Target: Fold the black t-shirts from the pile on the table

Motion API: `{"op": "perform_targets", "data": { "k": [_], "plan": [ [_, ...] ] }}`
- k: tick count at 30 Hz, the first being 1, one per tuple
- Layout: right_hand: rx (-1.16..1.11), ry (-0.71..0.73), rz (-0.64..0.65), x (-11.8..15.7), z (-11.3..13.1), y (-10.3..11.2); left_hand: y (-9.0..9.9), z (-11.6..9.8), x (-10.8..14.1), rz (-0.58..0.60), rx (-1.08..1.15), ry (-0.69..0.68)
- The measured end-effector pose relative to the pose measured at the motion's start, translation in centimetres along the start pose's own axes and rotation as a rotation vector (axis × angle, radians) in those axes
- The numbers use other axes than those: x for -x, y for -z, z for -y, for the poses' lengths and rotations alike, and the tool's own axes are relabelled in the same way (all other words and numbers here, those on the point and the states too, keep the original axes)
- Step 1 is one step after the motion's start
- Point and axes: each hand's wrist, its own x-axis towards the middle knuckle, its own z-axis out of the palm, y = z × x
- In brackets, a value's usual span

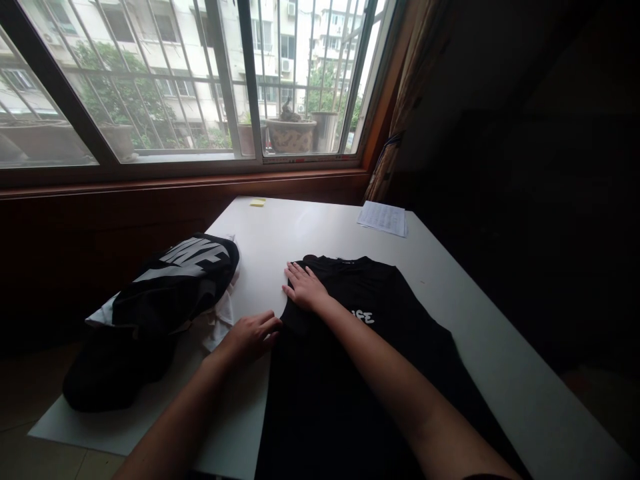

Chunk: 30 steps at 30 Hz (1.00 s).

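A black T-shirt (340,387) with white lettering on its chest lies spread on the white table, its collar toward the window. My right hand (306,287) rests flat on the shirt's left shoulder area, fingers stretched out. At the shirt's left edge, near the sleeve, my left hand (255,333) has its fingers curled together and closed on the cloth. The fingertips of that hand are partly hidden.
Left on the white table (300,227) sits a heap of dark and white clothes (170,287). Paper sheets (383,219) and a yellow note (257,202) lie at the far edge. Behind stand a barred window (200,87) and a tied curtain (400,113).
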Motion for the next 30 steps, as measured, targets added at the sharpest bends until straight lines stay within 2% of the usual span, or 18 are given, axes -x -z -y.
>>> {"op": "perform_targets", "data": {
  "k": [4, 7, 12, 16, 22, 30],
  "plan": [
    [-0.009, -0.005, -0.107, 0.7, 0.5, 0.7, -0.4, 0.6, 0.2, -0.066, 0.027, 0.084],
    [-0.019, 0.053, -0.168, 2.2, 1.0, 1.2, -0.4, 0.8, 0.2, -0.104, 0.069, 0.115],
    [-0.059, 0.162, -0.073, 6.0, 2.0, 1.0, 0.0, 0.5, -0.1, -0.115, 0.142, 0.124],
    [-0.092, 0.163, -0.030, 8.1, 2.6, 0.5, -0.2, 0.0, -0.7, -0.122, 0.098, 0.154],
    [-0.057, 0.114, -0.033, 8.6, 3.2, -0.3, -0.5, -1.0, -1.4, -0.082, -0.045, 0.210],
    [-0.058, 0.062, 0.010, 8.0, 2.7, -0.4, -0.3, -0.8, -1.3, -0.031, -0.092, 0.217]
  ]
}}
